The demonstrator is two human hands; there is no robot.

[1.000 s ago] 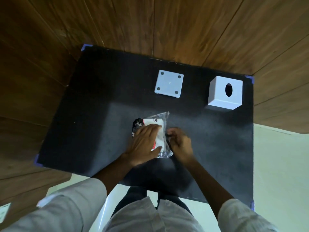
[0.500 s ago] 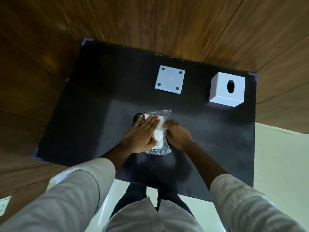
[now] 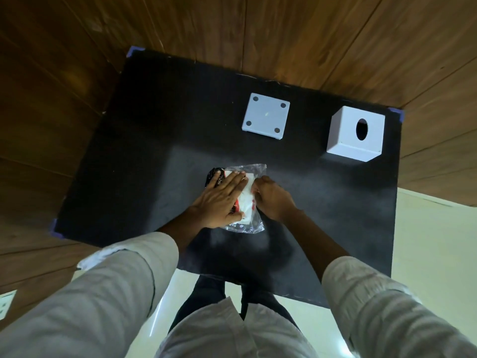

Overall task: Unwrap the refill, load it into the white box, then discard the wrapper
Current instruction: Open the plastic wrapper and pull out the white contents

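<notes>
The refill, a white pack with red and black print inside a clear plastic wrapper, lies in the middle of the black mat. My left hand lies flat on the pack, fingers spread, pressing it down. My right hand is closed at the pack's right edge, fingertips pinching the wrapper. The white box, with an oval hole in its top, stands at the far right. Its flat white base plate, with four round pads, lies apart at the far middle.
The mat covers a small table set against a brown wooden wall. Pale floor shows to the right and below the near edge. My trouser legs stand at that near edge.
My right hand has slid from the pack's lower right up along its right edge and closed on the wrapper. My left hand stays flat on top. The camera has shifted slightly.
</notes>
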